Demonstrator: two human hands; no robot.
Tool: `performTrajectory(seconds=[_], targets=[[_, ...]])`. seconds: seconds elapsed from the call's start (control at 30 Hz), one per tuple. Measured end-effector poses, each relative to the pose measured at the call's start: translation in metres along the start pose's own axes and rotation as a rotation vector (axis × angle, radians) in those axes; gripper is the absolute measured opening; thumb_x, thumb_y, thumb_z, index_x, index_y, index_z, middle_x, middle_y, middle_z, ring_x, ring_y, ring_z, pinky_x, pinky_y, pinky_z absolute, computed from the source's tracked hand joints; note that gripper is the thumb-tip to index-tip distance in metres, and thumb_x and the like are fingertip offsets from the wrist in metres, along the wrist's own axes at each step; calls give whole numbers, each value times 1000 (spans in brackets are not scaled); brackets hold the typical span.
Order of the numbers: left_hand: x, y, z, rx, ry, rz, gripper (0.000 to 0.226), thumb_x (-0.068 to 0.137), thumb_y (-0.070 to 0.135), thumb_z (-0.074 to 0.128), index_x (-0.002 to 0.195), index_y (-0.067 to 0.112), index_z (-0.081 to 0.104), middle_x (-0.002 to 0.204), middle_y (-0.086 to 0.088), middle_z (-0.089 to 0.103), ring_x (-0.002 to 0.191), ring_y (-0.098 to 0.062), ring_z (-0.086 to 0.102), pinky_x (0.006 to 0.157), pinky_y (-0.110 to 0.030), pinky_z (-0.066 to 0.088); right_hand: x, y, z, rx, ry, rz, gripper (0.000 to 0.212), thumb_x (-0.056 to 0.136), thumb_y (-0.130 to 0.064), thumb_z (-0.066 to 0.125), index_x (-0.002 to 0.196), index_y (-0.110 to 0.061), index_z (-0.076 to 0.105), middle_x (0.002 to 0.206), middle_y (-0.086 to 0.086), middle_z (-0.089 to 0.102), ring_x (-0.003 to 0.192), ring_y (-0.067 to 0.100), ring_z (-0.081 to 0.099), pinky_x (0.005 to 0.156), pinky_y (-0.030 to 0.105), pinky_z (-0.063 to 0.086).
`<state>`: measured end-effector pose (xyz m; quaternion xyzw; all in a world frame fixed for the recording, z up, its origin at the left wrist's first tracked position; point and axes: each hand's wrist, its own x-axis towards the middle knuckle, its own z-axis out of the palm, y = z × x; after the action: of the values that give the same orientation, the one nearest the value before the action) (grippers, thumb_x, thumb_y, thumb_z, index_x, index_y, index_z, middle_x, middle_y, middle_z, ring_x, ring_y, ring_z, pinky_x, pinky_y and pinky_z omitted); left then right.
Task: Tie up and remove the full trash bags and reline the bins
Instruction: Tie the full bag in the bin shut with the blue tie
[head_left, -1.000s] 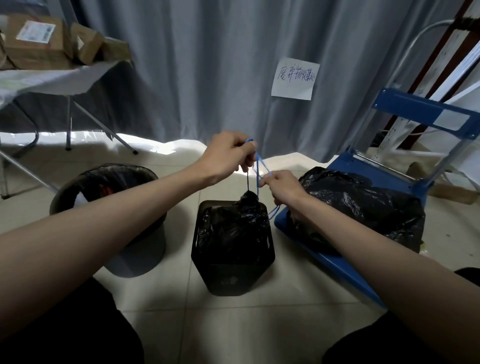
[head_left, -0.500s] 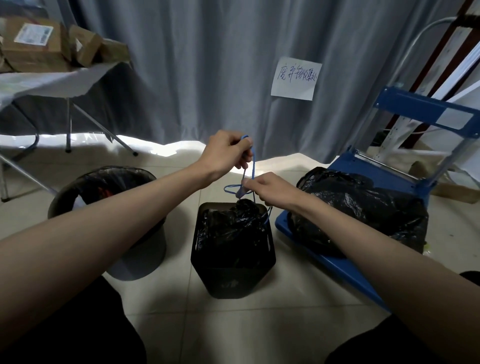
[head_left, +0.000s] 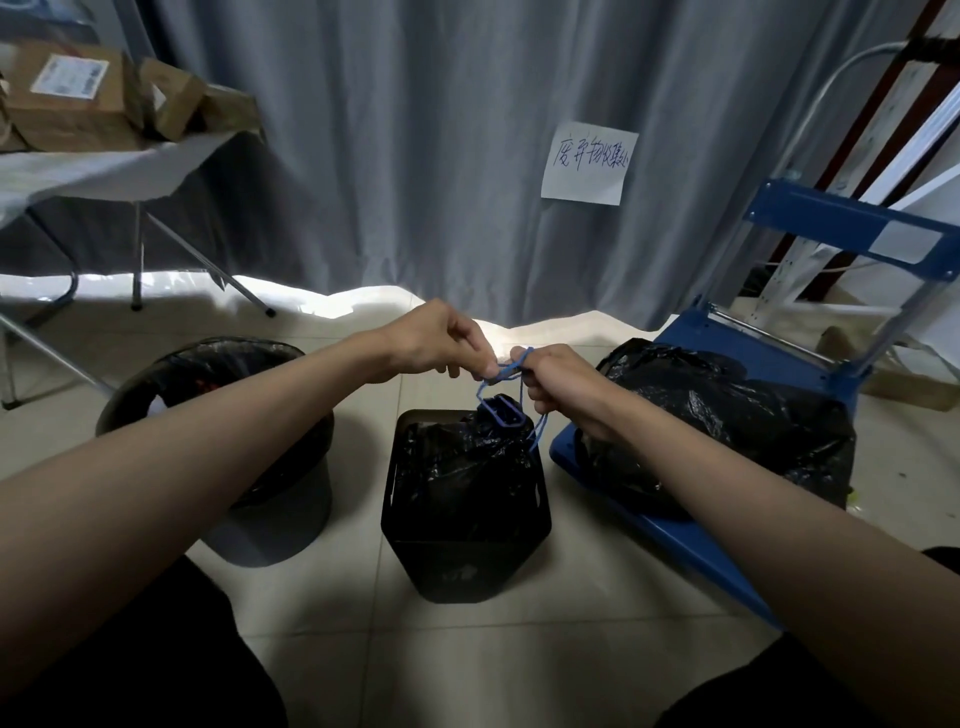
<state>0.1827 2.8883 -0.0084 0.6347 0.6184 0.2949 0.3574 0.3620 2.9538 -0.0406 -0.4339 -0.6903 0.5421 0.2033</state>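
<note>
While our left hand (head_left: 436, 340) and right hand (head_left: 558, 382) pinch the thin blue drawstring (head_left: 501, 400), both curled tight on it, we're right above the gathered black plastic trash bag (head_left: 467, 462), which sits inside the square black bin (head_left: 462, 561) on the floor.

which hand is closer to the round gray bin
Left. The left hand is above and right of the round gray bin; the right hand is farther right, past the black bin.
</note>
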Motion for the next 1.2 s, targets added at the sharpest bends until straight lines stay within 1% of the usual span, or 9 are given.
performTrajectory(seconds=[0.1,0.2,0.33,0.4,0.5,0.63,0.9,1.1,1.2], targets=[[-2,-1,-4,9,-13,-33,8,78,12,78,85,8,77,74,-7,69,67,-13,50,61,-25,41,1,1,0,85,-30,5,43,103,-18,40,64,-21,59,58,-5,24,50,12,20,45,22,19],[-2,-5,-11,20,35,-69,6,79,12,79,85,9,77,73,-5,67,66,-12,53,62,-22,47,1,1,-4,85,-11,31,44,105,-31,36,95,-12,73,57,-2,41,48,12,37,49,22,32],[-4,-12,-28,64,113,-105,3,81,8,76,82,11,78,67,1,67,63,-10,55,61,-19,49,-2,-2,-13,145,-15,90,47,104,-38,31,108,-13,71,77,11,67,62,21,65,75,32,53],[-6,-15,-36,111,117,-122,8,83,5,74,80,12,77,58,8,65,60,-8,55,59,-17,48,-4,-3,-14,228,-1,103,45,104,-34,32,106,-7,68,91,17,66,68,27,70,83,37,56],[-7,-19,-40,176,75,-161,11,83,4,72,78,13,77,54,9,64,59,-7,55,57,-15,48,-3,-2,-14,396,9,128,38,104,-30,36,89,-6,61,94,15,50,68,34,69,82,41,58],[-6,-21,-34,323,-40,-226,16,83,6,69,76,18,75,65,5,67,61,-6,59,56,-15,48,2,0,-9,511,-15,157,42,105,-30,38,70,-10,47,67,7,39,62,29,63,76,43,59],[2,-10,-20,401,23,-124,4,78,15,78,78,18,76,72,7,70,64,-4,56,66,-18,45,5,-3,-1,367,-18,69,42,105,-25,37,67,-10,44,60,4,35,54,20,44,61,33,53],[8,8,3,323,73,39,28,76,15,74,103,20,71,94,5,71,84,-15,67,75,-18,50,5,-1,-2,282,-29,38,40,103,-22,38,66,-9,46,62,6,36,54,21,45,59,31,52],[11,12,15,580,44,93,38,69,29,76,107,27,70,90,13,68,86,-12,65,80,-27,51,6,-1,-1,259,-17,32,41,103,-23,39,66,-9,46,62,6,36,51,20,47,59,32,52]])
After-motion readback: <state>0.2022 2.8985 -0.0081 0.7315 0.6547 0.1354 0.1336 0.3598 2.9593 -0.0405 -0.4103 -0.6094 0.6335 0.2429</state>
